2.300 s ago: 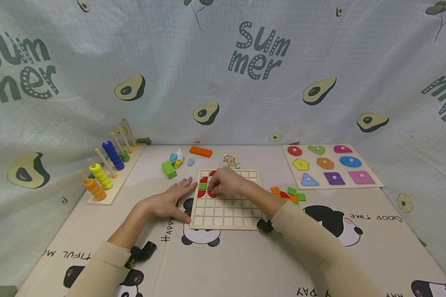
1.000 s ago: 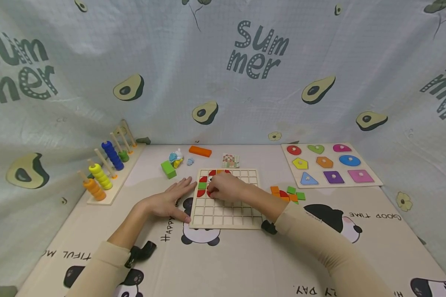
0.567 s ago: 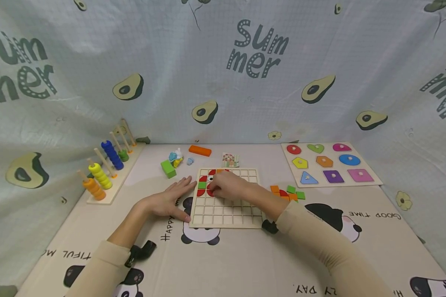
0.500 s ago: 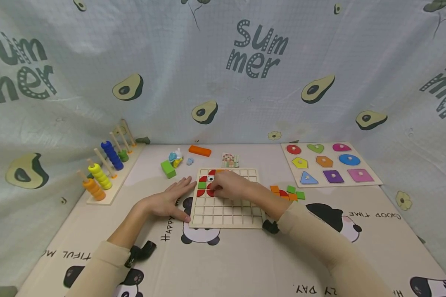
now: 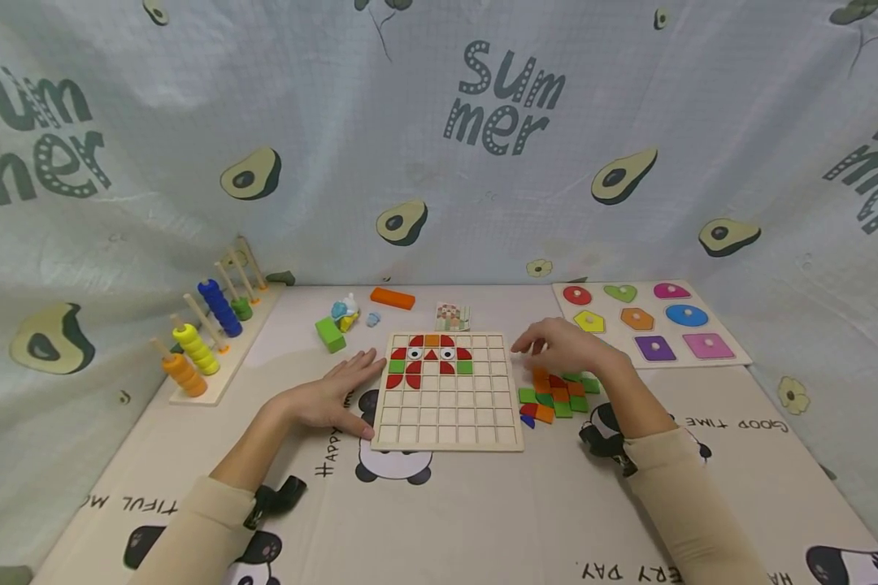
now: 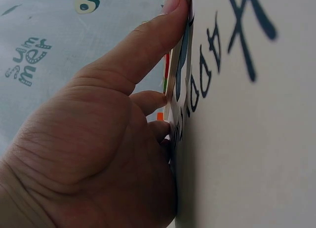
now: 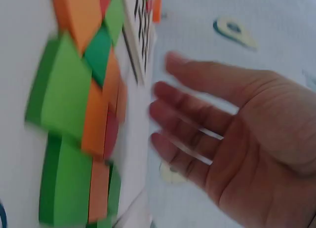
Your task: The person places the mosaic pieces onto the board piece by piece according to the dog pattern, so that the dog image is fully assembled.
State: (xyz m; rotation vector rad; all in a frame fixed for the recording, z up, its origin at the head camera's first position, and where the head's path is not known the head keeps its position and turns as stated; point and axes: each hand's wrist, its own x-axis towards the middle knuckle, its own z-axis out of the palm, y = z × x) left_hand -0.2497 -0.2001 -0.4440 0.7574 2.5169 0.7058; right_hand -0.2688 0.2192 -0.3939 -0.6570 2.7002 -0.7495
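A square wooden grid board lies flat in the head view. Red, green and orange tiles, with two eye tiles among them, fill part of its upper left. My left hand lies on the cloth with fingers spread, thumb and fingertips at the board's left edge. Beyond the board's right edge, my right hand hovers above the far side of a pile of loose tiles. Its fingers are loosely bent with nothing between them, as the right wrist view shows. The loose tiles are mostly green and orange there.
A small picture card lies behind the board. A shape puzzle sits at the back right. A bead stacker stands at the left. Near the back are a green block, an orange block and a small figurine.
My right hand has left the board and moved right, over to the loose tiles. Tiles it covered on the board now show. My left hand has stayed at the board's left edge.
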